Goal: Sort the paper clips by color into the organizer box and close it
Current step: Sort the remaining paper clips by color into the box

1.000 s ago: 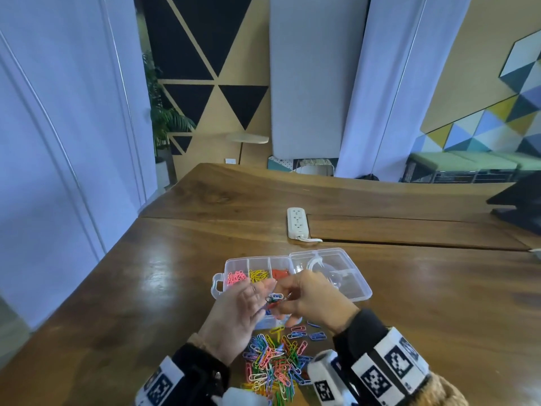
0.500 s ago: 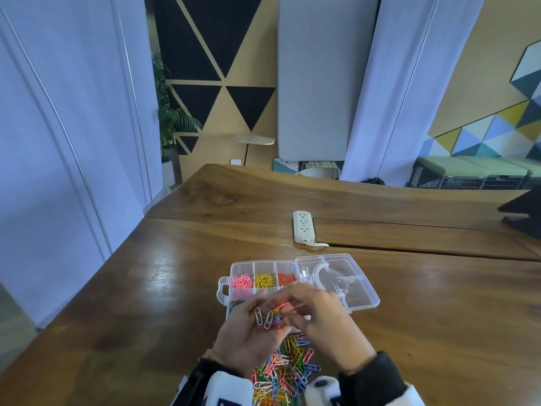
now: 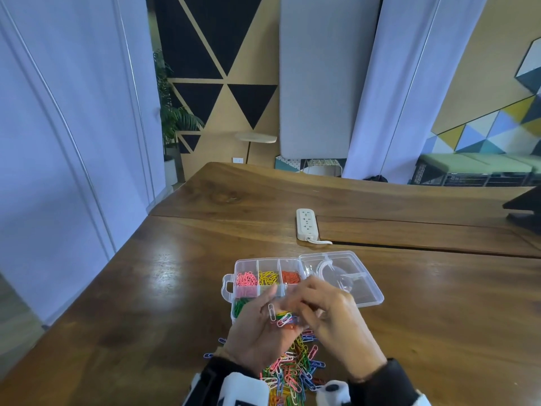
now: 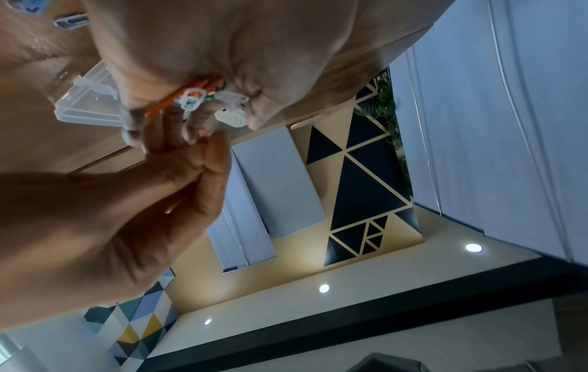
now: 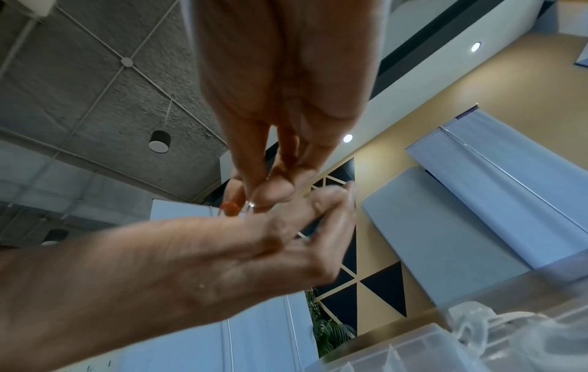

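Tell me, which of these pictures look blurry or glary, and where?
Head view: the right hand is motion-smeared, window glare shines on the table, and straight walls bow. Left wrist view: ceiling spotlights flare. Right wrist view: the organizer box is out of focus.

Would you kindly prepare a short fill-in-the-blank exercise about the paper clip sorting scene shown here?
1. The organizer box lid is ____.
2. The back row holds pink, ____ and orange clips, left to right.
3. The unsorted pile lies on the ____ side of the box.
4. The left hand holds a small ____ of mixed clips.

Missing words: open; yellow; near; bunch
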